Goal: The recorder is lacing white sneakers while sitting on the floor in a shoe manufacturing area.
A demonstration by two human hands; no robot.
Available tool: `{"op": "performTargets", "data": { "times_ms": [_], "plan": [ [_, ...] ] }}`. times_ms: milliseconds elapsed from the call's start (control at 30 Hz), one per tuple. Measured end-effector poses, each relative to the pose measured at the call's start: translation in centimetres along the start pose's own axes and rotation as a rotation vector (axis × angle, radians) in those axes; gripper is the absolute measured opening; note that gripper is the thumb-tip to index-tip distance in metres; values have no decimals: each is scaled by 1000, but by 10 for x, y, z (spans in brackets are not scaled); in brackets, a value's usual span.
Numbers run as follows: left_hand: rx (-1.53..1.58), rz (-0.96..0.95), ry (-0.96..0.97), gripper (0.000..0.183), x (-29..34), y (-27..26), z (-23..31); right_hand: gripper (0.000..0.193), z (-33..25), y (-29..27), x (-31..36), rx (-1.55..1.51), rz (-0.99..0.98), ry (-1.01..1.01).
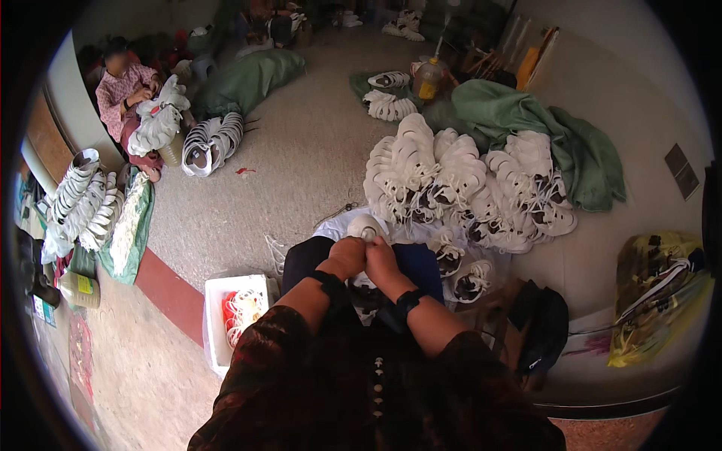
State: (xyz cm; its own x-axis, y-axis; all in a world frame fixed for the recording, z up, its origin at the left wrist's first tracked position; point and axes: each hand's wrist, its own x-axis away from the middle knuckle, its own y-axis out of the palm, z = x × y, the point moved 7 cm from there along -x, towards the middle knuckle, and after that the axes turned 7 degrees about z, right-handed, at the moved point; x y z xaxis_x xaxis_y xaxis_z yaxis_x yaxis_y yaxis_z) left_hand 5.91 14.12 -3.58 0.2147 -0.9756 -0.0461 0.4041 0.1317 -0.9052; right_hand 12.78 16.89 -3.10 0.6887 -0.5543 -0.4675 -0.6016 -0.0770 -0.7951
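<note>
A white shoe (366, 225) rests on my lap, its rounded toe pointing away from me. My left hand (347, 256) and my right hand (381, 261) meet over the middle of the shoe. The fingers of both are closed and pressed together on it, thumbs close to each other. Whether a lace is pinched between them is hidden. Below my wrists, part of the shoe's dark opening shows between my forearms. Both wrists wear black bands. Dark blue cloth (420, 264) covers my lap at the right.
White shoes (414, 161) are heaped ahead to the right, beside green sacking (519, 113). A white box (213, 316) of laces stands at my left. Another person (124, 90) sits far left among shoes. A black bag (543, 327) and yellow plastic bag (650, 301) are at right.
</note>
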Motion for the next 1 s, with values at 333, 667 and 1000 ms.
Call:
{"op": "performTargets", "data": {
  "times_ms": [333, 667, 1000],
  "plan": [
    [380, 11, -191, 24, 1, 17, -45, 7, -14, -4, 7, 59, 4, -77],
    [374, 253, -269, 12, 11, 5, -39, 8, -7, -27, -6, -696, -145, 32],
    [492, 317, 114, 18, 23, -23, 6, 9, 48, -156, -22, -1829, 296, 409]
  ]
}}
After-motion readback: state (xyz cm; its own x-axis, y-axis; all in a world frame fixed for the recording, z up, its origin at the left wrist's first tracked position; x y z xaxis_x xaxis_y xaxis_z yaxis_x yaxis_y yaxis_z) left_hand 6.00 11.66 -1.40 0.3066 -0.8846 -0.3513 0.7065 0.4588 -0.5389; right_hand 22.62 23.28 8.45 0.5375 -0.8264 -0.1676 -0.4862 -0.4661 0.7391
